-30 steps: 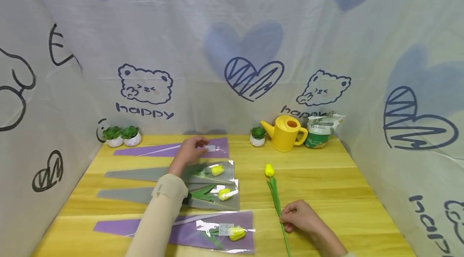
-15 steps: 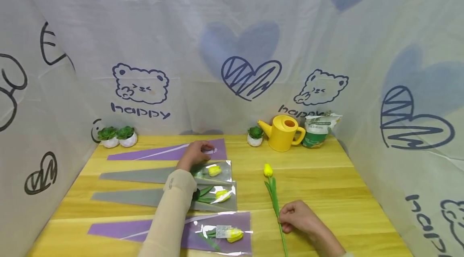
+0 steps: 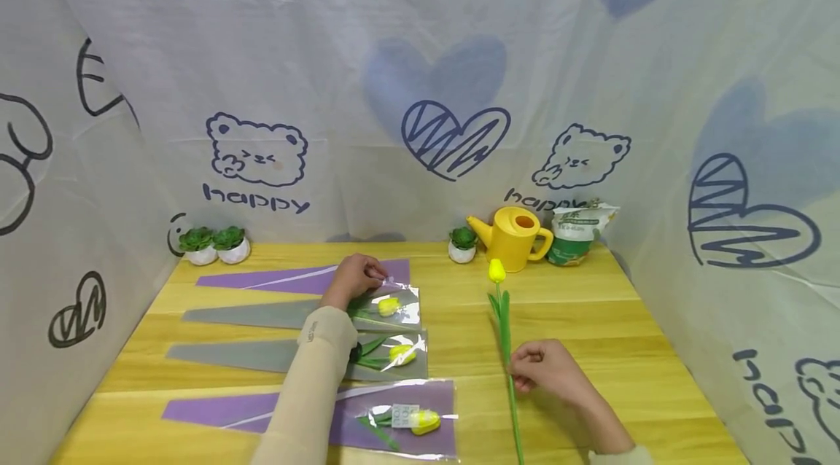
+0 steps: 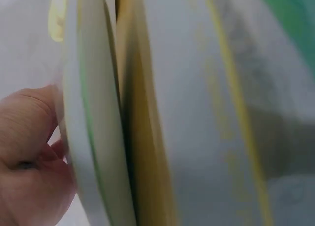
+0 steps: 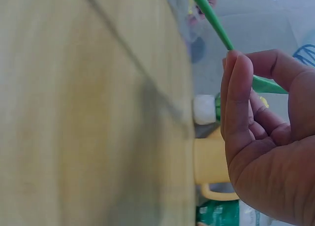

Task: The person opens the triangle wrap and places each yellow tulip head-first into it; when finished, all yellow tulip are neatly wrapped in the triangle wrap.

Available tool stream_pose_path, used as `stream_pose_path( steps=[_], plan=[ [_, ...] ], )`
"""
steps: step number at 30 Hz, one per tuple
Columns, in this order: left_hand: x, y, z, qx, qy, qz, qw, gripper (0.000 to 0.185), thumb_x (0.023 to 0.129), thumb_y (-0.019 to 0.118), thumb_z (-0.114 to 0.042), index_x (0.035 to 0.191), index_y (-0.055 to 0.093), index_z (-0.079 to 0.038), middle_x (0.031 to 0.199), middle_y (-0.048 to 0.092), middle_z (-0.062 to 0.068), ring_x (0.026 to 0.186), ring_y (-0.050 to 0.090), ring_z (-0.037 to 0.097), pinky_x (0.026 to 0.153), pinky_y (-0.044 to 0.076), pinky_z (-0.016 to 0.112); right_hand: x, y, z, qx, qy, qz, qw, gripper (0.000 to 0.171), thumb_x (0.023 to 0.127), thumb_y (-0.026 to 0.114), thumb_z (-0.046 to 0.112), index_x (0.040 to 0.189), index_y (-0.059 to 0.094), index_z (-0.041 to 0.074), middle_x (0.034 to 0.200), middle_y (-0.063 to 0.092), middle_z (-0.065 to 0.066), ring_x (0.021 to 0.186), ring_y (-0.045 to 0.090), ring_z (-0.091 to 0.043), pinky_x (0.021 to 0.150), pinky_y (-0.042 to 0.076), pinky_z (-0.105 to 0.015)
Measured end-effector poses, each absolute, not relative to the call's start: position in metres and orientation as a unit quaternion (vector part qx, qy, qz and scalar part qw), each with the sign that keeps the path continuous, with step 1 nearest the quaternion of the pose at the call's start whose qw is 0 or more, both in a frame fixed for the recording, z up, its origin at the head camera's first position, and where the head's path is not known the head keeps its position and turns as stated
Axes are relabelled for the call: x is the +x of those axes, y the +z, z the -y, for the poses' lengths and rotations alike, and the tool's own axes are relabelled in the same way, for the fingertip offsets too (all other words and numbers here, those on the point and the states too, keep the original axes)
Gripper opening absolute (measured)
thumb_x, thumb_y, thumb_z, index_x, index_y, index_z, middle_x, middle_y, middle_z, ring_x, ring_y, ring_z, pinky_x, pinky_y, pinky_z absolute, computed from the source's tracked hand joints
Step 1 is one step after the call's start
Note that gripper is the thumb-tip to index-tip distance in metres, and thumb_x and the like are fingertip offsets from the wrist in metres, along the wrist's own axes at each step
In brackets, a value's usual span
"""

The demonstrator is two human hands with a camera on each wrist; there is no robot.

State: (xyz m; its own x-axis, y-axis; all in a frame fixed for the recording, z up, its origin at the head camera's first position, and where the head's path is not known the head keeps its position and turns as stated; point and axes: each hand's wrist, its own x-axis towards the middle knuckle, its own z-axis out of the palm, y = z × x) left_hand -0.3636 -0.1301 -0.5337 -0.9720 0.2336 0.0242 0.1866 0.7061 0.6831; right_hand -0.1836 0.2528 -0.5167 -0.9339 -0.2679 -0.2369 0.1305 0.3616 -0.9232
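Observation:
My left hand (image 3: 357, 278) is at the farthest purple flower sleeve (image 3: 398, 272), thumb and fingers pinching its clear film near the wide right end. In the left wrist view, that hand (image 4: 29, 152) sits at the edge of the film, mostly blurred. My right hand (image 3: 547, 372) pinches the green stem of a yellow artificial tulip (image 3: 496, 271) between thumb and fingertips, bloom pointing away from me. The right wrist view shows the green stem (image 5: 209, 14) at the fingertips of the right hand (image 5: 270, 137), raised over the table.
Two grey sleeves and a nearer purple sleeve (image 3: 453, 407), each with a yellow tulip, lie on the wooden table (image 3: 590, 319). Along the back stand potted succulents (image 3: 462, 250), a yellow watering can (image 3: 514, 243) and a green-white bag (image 3: 574, 240).
My right hand has lifted and moved the tulip slightly away from me, its bloom now overlapping the watering can's base. The left hand has closed on the far purple sleeve, whose right end has shifted nearer.

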Motion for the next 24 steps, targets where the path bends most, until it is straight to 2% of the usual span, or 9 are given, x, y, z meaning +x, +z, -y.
stream_pose_path(
  steps=[4,9,12,17,24],
  plan=[
    [-0.365,-0.538,0.132,0.120,0.398,-0.908,0.044,0.020,0.088,0.080,-0.001,0.108,0.078,-0.001,0.096,0.080,0.011,0.087,0.072,0.021,0.088,0.057,0.037,-0.186,-0.509,-0.254,-0.041,-0.568,-0.805,0.166,0.023,0.096,0.067,0.006,0.105,0.069,-0.014,0.078,0.072,-0.007,0.069,0.070,-0.016,0.065,0.063,-0.033],
    [-0.366,-0.543,0.135,0.135,0.439,-0.885,0.072,0.037,0.085,0.082,0.000,0.121,0.073,0.002,0.113,0.078,0.015,0.111,0.072,0.032,0.103,0.053,0.045,-0.188,-0.505,-0.255,-0.040,-0.574,-0.802,0.159,0.023,0.095,0.068,0.006,0.105,0.068,-0.015,0.077,0.072,-0.007,0.069,0.070,-0.017,0.066,0.063,-0.035],
    [-0.365,-0.542,0.137,0.119,0.442,-0.885,0.081,0.039,0.085,0.083,-0.002,0.123,0.073,-0.001,0.115,0.077,0.014,0.119,0.069,0.033,0.109,0.050,0.046,-0.188,-0.504,-0.254,-0.038,-0.576,-0.801,0.160,0.023,0.094,0.068,0.006,0.105,0.068,-0.015,0.076,0.072,-0.007,0.068,0.069,-0.017,0.067,0.063,-0.037],
    [-0.364,-0.541,0.136,0.085,0.439,-0.891,0.075,0.032,0.089,0.080,-0.007,0.121,0.076,-0.004,0.108,0.079,0.010,0.115,0.072,0.030,0.106,0.052,0.044,-0.189,-0.503,-0.255,-0.040,-0.581,-0.797,0.159,0.024,0.094,0.069,0.006,0.105,0.068,-0.015,0.076,0.072,-0.007,0.068,0.070,-0.017,0.067,0.064,-0.038],
    [-0.361,-0.541,0.137,0.068,0.459,-0.884,0.067,0.029,0.091,0.079,-0.009,0.119,0.076,-0.002,0.105,0.079,0.012,0.106,0.075,0.027,0.101,0.055,0.041,-0.188,-0.505,-0.256,-0.043,-0.583,-0.796,0.156,0.024,0.096,0.068,0.006,0.106,0.067,-0.015,0.078,0.072,-0.009,0.069,0.070,-0.016,0.066,0.063,-0.036]
  ],
)
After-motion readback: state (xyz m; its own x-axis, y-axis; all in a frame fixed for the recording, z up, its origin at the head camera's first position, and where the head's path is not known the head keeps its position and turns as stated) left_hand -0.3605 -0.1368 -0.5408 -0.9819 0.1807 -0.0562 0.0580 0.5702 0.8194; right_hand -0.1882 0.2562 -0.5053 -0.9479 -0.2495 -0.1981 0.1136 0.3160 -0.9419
